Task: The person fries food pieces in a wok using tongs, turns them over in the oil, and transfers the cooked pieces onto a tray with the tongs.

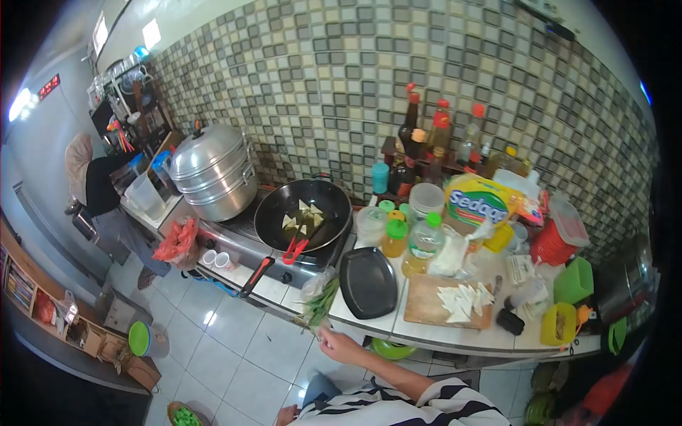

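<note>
My right hand (pixel 339 346) reaches to the counter's front edge, its fingers closed at the lower end of a bundle of green stalks (pixel 321 304). Clear plastic wraps the upper part of the bundle. Low at the bottom edge is my left hand (pixel 287 414), only partly in view, its fingers not clear. A black wok (pixel 266 226) on the stove contains pale triangular pieces (pixel 310 210) in oil, with red-tipped tongs (pixel 295 248) resting in it. Beside the bundle lies a black rectangular tray (pixel 368 282). More white triangular pieces (pixel 463 302) lie on a wooden cutting board (pixel 420 302).
A large steamer pot (pixel 213 170) stands left of the wok, near a red plastic bag (pixel 177 241). Bottles and jars, including an oil bottle (pixel 425 245), crowd the counter's back. Another person (pixel 106 192) stands at the far left. The wok's handle (pixel 257 277) juts past the counter edge.
</note>
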`<state>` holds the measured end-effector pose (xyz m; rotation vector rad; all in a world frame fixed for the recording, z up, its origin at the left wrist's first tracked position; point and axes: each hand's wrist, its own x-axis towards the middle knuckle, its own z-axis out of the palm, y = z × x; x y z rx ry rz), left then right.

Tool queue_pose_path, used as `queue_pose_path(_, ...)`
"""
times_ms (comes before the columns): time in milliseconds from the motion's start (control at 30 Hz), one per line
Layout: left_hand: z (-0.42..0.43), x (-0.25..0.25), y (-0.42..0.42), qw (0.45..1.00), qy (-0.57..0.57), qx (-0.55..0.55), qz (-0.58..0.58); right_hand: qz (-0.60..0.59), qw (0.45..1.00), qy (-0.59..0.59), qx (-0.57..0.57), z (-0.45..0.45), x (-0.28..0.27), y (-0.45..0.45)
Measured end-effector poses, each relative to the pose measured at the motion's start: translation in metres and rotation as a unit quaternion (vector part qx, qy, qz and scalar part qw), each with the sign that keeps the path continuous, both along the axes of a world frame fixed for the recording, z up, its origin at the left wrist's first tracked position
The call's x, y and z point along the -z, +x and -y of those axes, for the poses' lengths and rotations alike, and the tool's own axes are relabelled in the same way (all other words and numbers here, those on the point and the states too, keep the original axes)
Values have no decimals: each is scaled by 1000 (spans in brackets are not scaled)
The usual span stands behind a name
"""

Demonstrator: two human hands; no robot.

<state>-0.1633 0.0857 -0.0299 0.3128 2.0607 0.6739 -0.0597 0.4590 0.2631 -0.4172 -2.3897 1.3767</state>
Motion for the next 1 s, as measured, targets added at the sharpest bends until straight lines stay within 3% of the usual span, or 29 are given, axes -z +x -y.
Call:
queue_pose_path(33, -15, 2, -9, 995, -44, -92, 12, 0, 998, 25, 60, -5, -22, -21)
queue_pose_path(67, -30, -5, -19, 994, -49, -94, 17, -1, 991, 50, 120, -9, -42, -40)
queue_pose_path(133, -49, -25, -48, 964, 9, 159, -212, 45, 965, 135, 222, -17, -79, -71)
queue_pose_path(200, -67, -47, -88, 981, 127, 16, -147, 40, 954, 147, 258, -28, -76, -106)
queue_pose_path(233, -74, -44, -127, 958, -34, 215, -187, 46, 940, 170, 292, -33, -71, -123)
queue_pose_path(267, -74, -45, -158, 956, -36, 225, -186, 53, 923, 193, 328, -37, -67, -141)
queue_pose_path(333, -79, -50, -220, 968, 57, 245, -13, 86, 922, 173, 335, -45, -69, -172)
queue_pose_path(400, -91, -52, -275, 951, 28, 307, -14, 161, 900, 170, 367, -50, -74, -199)
queue_pose_path(467, -105, -57, -324, 990, 36, 136, 10, 150, 888, 163, 403, -54, -63, -217)
queue_pose_path(500, -119, -61, -346, 996, -10, 13, 89, 175, 878, 179, 409, -56, -58, -221)
queue_pose_path(533, -129, -64, -363, 996, -12, 23, 91, 202, 867, 193, 413, -58, -54, -225)
queue_pose_path(600, -143, -72, -384, 995, 9, -83, 49, 212, 849, 200, 440, -56, -57, -229)
queue_pose_path(667, -155, -75, -402, 996, 4, -72, 53, 238, 843, 184, 446, -56, -59, -227)
queue_pose_path(867, -152, -14, -436, 992, -54, 86, 74, 253, 815, 142, 501, -87, -112, -216)
queue_pose_path(900, -148, 1, -442, 968, -13, 250, -21, 276, 808, 158, 496, -93, -116, -216)
queue_pose_path(933, -148, 9, -445, 907, 31, 403, -117, 298, 800, 174, 490, -94, -120, -216)
queue_pose_path(967, -157, -5, -439, 823, 3, 524, -219, 316, 793, 177, 489, -91, -126, -220)
queue_pose_path(1000, -157, -10, -434, 823, 6, 525, -219, 317, 792, 180, 491, -88, -126, -223)
